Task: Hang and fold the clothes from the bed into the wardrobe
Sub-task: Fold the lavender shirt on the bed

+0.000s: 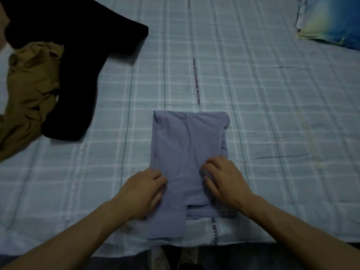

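A lilac garment [185, 145] lies folded into a long rectangle on the checked bed sheet [272, 114], near the front edge of the bed. My left hand [144, 188] grips its left edge with curled fingers. My right hand [222, 178] is on the right side of the garment, its fingers curled into the cloth. A sleeve or lower flap [165, 225] reaches toward the bed's front edge.
A black garment [81, 78] and a brown one [27, 90] lie crumpled at the left of the bed. A blue and yellow pillow [331, 20] sits at the far right corner. The bed's front edge [253, 243] runs just below my forearms.
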A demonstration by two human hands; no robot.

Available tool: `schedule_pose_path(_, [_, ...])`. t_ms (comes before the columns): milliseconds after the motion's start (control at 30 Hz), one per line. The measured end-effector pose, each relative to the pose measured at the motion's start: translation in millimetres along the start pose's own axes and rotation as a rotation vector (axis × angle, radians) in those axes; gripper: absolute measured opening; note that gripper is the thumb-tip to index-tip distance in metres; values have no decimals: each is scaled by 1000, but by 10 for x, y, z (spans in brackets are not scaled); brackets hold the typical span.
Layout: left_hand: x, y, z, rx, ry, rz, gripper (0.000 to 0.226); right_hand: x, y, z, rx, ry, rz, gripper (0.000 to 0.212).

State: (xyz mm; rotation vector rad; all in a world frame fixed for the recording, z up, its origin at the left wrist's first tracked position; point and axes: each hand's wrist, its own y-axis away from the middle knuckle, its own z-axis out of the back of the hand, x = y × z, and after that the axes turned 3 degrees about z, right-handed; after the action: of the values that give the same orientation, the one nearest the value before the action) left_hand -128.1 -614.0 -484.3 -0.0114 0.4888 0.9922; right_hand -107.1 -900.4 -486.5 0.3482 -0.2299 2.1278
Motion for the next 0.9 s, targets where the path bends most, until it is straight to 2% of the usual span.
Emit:
schedule_pose_path(33, [9, -41, -2, 2, -14, 10, 26, 13, -36, -45, 4, 21, 1, 39])
schedule_pose_path(67, [12, -80, -17, 35, -50, 5, 31, 20, -57, -99, 87, 33, -11, 57])
schedule_pose_path(133, [12, -149, -63, 173, -131, -7, 42, 32, -65, -227, 372, 93, -41, 87])
schedule_pose_path(167, [22, -186, -73, 229, -153, -3, 46, 29, -63, -290, 471, 124, -35, 93])
schedule_pose_path(233, [57, -281, -33, 243, -117, 22, 45, 21, -94, -324, 504, 127, -20, 95])
schedule_pose_path(300, [110, -428, 76, 133, 34, 76, 37, -10, -215, -215, 425, 25, -42, 87])
schedule_pose_path(367, [193, -617, 200, -83, 159, 144, 27, -79, -392, -58, 249, -152, -76, 57])
schedule_pose_path(433, [307, -856, 321, -266, 192, 260, 20, -207, -591, 70, 32, -196, -103, 34])
schedule_pose_path(500, [425, -1101, 426, -324, 213, 397, 29, -388, -807, 156, -109, -153, -154, 34])
schedule_pose_path(533, [483, -1224, 470, -330, 218, 434, 36, -494, -922, 187, -125, -124, -189, 38])
schedule_pose_path(633, [622, -1539, 536, -293, 194, 478, 46, -798, -1229, 226, -2, 7, -252, 55])
schedule_pose_path(733, [730, -1778, 553, -179, 146, 485, 45, -1037, -1434, 212, 107, 23, -278, 57])
schedule_pose_path(833, [805, -1883, 579, -82, 135, 488, 38, -1200, -1509, 212, 202, -11, -328, 45])
schedule_pose_path(900, [861, -1887, 587, -96, 83, 460, 21, -1294, -1496, 213, 206, -37, -311, 27])
